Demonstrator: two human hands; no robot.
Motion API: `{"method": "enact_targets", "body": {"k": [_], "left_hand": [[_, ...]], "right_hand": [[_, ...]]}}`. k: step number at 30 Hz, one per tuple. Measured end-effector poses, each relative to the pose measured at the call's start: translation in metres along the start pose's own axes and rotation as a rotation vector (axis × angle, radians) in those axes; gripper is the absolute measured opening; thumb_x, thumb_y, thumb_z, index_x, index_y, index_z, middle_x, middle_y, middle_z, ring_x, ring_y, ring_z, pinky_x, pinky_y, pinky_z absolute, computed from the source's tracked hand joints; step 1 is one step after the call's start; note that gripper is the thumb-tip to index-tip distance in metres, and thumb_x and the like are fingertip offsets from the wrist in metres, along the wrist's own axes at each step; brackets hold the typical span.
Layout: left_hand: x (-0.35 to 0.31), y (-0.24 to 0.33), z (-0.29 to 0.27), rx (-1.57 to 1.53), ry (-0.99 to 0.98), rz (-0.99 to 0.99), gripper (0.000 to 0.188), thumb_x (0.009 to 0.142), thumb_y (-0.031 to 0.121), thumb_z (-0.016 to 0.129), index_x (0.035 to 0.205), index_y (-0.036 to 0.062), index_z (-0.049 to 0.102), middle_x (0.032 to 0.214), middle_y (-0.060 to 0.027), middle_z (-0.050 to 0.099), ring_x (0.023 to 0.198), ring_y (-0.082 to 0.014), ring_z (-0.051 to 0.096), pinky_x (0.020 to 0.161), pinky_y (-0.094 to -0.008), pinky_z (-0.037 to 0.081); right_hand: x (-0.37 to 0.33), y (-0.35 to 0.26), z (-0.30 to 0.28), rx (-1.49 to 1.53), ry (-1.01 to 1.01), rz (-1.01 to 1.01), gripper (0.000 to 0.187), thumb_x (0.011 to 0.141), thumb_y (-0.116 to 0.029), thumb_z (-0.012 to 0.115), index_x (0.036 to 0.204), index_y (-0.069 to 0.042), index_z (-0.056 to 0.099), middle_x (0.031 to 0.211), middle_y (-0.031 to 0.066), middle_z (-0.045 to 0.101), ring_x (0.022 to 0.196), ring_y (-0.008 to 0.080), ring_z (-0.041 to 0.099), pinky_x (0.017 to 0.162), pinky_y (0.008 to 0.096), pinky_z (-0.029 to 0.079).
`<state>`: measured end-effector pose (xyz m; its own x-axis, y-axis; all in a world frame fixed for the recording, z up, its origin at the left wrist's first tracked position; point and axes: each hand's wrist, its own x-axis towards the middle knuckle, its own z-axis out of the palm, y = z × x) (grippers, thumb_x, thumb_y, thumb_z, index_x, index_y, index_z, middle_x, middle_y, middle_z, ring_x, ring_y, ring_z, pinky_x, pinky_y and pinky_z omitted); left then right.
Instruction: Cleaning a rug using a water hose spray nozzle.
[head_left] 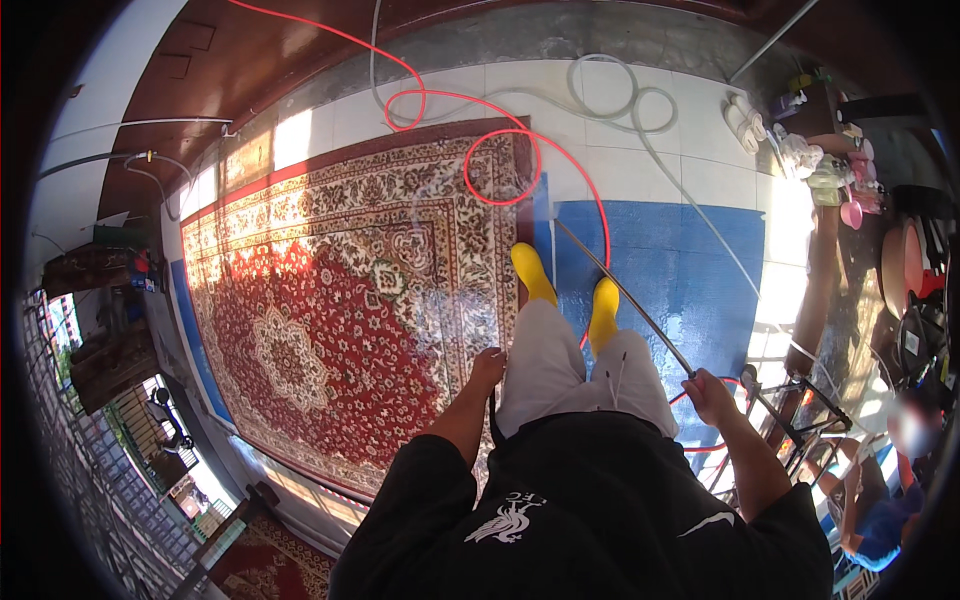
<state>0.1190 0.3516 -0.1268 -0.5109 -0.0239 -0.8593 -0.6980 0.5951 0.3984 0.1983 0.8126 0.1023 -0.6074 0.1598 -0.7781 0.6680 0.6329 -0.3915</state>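
My right hand (708,396) is closed around the near end of a long thin metal wand (640,305). The wand slants away to the upper left, its tip over the blue mat (690,270) close to the carpet's edge. My left hand (488,368) hangs beside my left thigh, over the border of the patterned red and cream carpet (330,300); its fingers are turned away and hard to make out. A red hose (572,150) loops over the carpet's far corner and runs down between my yellow boots (604,312). Parts of the carpet and mat shine as if wet.
A clear hose (665,155) coils on the white tiles (625,165) and runs down the right side. Slippers (744,124), bottles and basins stand along the right edge. A black metal frame (800,415) is near my right arm, with a person (885,500) seated beyond it.
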Motion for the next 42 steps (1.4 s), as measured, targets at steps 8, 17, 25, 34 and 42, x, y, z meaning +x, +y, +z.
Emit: {"method": "enact_targets", "body": {"k": [8, 17, 25, 34, 42], "left_hand": [[0.154, 0.009, -0.060, 0.058, -0.002, -0.021, 0.042, 0.084, 0.029, 0.056, 0.113, -0.0005, 0.055, 0.079, -0.0148, 0.063, 0.064, -0.0204, 0.061, 0.061, -0.0347, 0.048], [0.349, 0.115, 0.001, -0.237, -0.062, -0.320, 0.045, 0.084, 0.028, 0.057, 0.121, 0.0034, 0.050, 0.094, -0.0153, 0.063, 0.083, -0.0310, 0.062, 0.065, -0.0463, 0.052], [0.501, 0.062, -0.012, -0.230, 0.290, -0.352, 0.069, 0.081, 0.034, 0.061, 0.132, -0.0036, 0.034, 0.125, -0.0278, 0.047, 0.114, -0.0355, 0.049, 0.093, -0.0376, 0.041], [0.587, 0.129, 0.009, -0.962, 0.357, -0.341, 0.067, 0.082, 0.023, 0.063, 0.134, 0.0049, 0.025, 0.088, -0.0107, 0.053, 0.061, -0.0143, 0.052, 0.048, -0.0292, 0.045], [0.561, 0.316, 0.005, -0.110, 0.236, 0.599, 0.056, 0.082, 0.000, 0.053, 0.133, 0.0040, 0.029, 0.112, -0.0195, 0.051, 0.102, -0.0284, 0.054, 0.080, -0.0358, 0.044]], "right_hand": [[0.085, -0.103, 0.003, 0.041, -0.056, 0.005, 0.030, 0.082, -0.030, 0.062, 0.076, -0.004, 0.047, 0.059, 0.0150, 0.054, 0.060, 0.0375, 0.056, 0.054, 0.0403, 0.043], [0.158, -0.131, -0.002, 0.091, -0.042, 0.069, 0.028, 0.078, -0.028, 0.065, 0.080, -0.006, 0.048, 0.054, 0.0105, 0.050, 0.051, 0.0326, 0.054, 0.051, 0.0365, 0.044], [0.213, -0.119, 0.030, 0.153, -0.188, -0.078, 0.048, 0.076, -0.049, 0.065, 0.087, -0.002, 0.055, 0.058, 0.0056, 0.053, 0.048, 0.0205, 0.055, 0.045, 0.0305, 0.044], [0.243, -0.126, 0.019, 0.000, -0.382, -0.160, 0.055, 0.075, -0.040, 0.069, 0.110, 0.001, 0.056, 0.087, 0.0155, 0.060, 0.055, 0.0240, 0.053, 0.052, 0.0393, 0.044], [0.281, -0.178, 0.005, 0.080, -0.381, -0.231, 0.058, 0.071, -0.047, 0.069, 0.095, 0.005, 0.055, 0.068, 0.0131, 0.054, 0.048, 0.0244, 0.050, 0.044, 0.0350, 0.040]]}}
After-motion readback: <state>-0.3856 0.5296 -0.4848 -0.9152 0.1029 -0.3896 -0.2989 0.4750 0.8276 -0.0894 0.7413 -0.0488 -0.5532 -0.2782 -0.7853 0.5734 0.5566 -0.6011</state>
